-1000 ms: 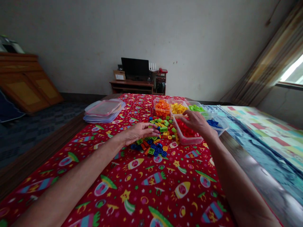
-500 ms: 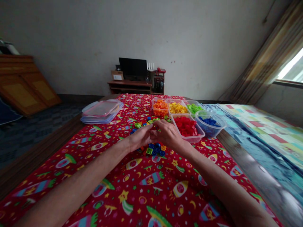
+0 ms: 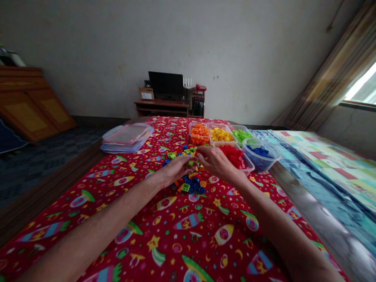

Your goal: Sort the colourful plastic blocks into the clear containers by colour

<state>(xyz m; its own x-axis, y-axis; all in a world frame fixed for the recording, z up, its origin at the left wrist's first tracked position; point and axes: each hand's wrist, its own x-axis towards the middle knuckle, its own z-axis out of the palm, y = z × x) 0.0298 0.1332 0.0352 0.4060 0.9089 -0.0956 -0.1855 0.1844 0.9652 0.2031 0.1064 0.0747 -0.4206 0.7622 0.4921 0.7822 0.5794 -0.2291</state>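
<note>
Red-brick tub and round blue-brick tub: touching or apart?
Cannot tell. In the head view the red-brick tub and the round blue-brick tub sit side by side, rims meeting or overlapping in the picture; neither a gap nor contact shows plainly.

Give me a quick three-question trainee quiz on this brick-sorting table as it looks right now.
1. True or false: the clear plastic tub of red bricks stands left of the stacked clear plastic lids.
2. Which colour fills the round clear bowl? A green, B blue, C orange
3. Fill in: both the left hand and right hand are over the loose pile of mixed plastic ____.

Key: 1 false; 2 B; 3 bricks
</note>
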